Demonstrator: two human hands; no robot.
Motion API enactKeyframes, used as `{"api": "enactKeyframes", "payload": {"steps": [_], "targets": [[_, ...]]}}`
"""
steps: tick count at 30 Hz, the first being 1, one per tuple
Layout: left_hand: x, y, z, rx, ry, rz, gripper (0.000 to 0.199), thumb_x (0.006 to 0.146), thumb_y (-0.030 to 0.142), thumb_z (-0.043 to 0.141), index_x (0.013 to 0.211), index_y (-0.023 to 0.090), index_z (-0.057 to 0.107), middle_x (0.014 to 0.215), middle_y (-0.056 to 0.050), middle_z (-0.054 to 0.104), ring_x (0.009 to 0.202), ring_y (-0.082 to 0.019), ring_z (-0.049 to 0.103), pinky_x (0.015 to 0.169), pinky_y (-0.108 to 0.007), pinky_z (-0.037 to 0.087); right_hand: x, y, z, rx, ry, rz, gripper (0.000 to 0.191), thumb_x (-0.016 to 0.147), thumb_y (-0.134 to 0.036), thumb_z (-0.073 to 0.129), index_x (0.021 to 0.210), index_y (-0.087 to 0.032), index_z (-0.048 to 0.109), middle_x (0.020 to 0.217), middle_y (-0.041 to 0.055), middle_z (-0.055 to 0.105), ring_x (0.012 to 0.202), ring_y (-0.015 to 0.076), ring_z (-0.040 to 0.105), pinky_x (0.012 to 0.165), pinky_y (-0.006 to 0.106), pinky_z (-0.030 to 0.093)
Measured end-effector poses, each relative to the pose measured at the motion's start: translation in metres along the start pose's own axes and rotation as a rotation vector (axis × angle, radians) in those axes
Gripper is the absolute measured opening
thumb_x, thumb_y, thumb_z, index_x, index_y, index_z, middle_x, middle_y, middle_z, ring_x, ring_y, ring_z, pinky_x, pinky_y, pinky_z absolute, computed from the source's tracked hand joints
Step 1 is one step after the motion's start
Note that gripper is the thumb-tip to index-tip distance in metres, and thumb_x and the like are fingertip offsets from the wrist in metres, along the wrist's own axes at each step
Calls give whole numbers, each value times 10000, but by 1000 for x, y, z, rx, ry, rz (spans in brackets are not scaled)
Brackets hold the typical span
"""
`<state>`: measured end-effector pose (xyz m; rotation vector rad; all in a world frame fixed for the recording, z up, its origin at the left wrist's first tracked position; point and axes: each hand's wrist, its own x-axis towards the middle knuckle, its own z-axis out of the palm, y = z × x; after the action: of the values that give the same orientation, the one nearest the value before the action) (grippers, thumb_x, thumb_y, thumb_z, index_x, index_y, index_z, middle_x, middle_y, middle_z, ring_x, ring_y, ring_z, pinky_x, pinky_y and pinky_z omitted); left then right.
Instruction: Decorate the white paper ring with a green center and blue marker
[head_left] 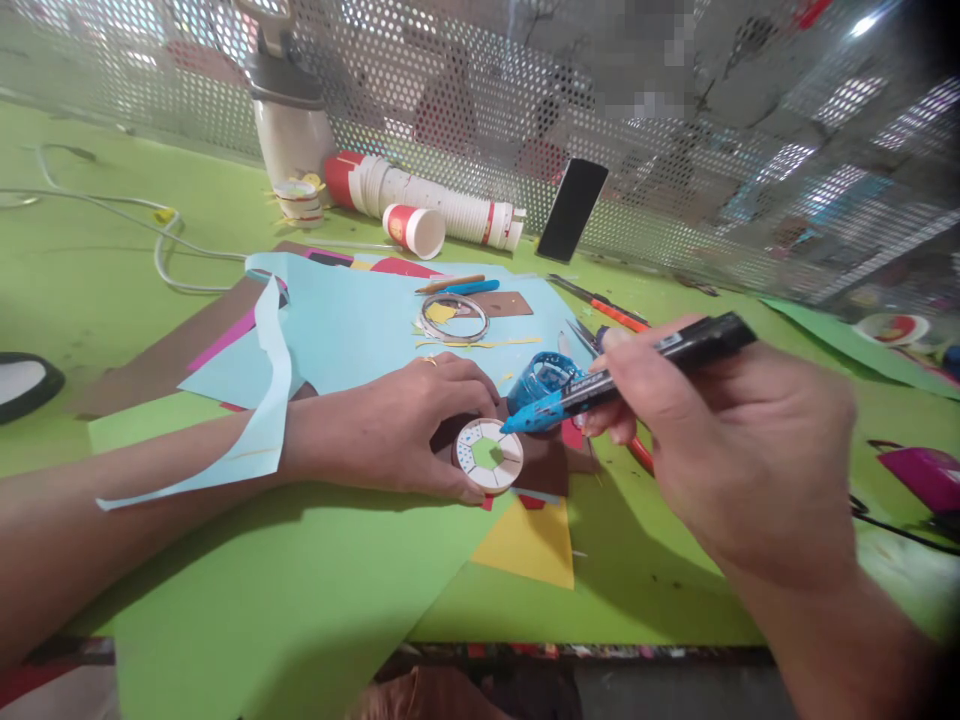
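Note:
My left hand (427, 425) curls round the near and left edge of a small white disc (469, 472), steadying it on brown card. A green hexagon (487, 453) marks the disc's centre; lines split its white ring into sections, and blue dots fill the left ones. My right hand (720, 420) grips a black marker (660, 350) whose front end is smeared blue. The marker's tip is at the disc's upper right part; I cannot tell whether it touches. Just behind stands an open jar of blue paint (546, 378). A strip of pale blue paper (274, 400) hangs across my left forearm.
Light blue paper (360, 320) lies beyond, carrying a ring (454, 318) and pencils (457, 287). Stacked paper cups (435, 200), a loose cup (414, 230), a white bottle (292, 135) and a phone (572, 210) line the mesh screen. A cutter (600, 302) lies right.

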<state>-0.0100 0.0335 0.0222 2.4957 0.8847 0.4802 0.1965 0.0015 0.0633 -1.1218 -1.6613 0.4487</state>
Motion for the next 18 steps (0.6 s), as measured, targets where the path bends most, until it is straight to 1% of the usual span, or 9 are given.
{"api": "enactKeyframes", "payload": {"steps": [3,6,10,14,18], "targets": [[0,-1,1,4,-5,14,463,725,405,809,1087,163,651,1122,-75,622,1063,-234,584,928,-335,437,-3,1,2,-53,-107,-66,212,852,-246,697,648,-204,659,568,-43,647,483,83,580,464,189,489],[0,-2,2,24,-6,7,504,729,422,805,1122,152,645,1131,-88,614,1063,-240,578,920,-341,440,-5,4,4,-69,-168,-86,239,866,-249,680,635,-205,640,580,-58,657,505,73,594,490,159,512],[0,-2,2,37,-12,10,505,729,433,805,1108,138,648,1096,-90,615,1029,-238,579,890,-338,447,-6,8,5,-59,-187,-92,222,873,-253,680,659,-213,639,602,-72,675,518,71,620,508,147,537],[0,-2,2,39,-4,26,522,734,463,795,1110,132,648,1094,-95,614,1031,-244,574,887,-344,444,-6,9,5,-63,-215,-83,212,871,-262,682,668,-212,647,595,-67,676,503,84,635,506,166,564],[0,-2,1,40,-8,15,531,730,455,800,1122,132,645,1097,-95,613,1033,-244,574,887,-344,444,-7,9,6,-63,-209,-89,196,866,-274,692,683,-213,659,620,-63,692,522,91,654,516,171,582]]}}
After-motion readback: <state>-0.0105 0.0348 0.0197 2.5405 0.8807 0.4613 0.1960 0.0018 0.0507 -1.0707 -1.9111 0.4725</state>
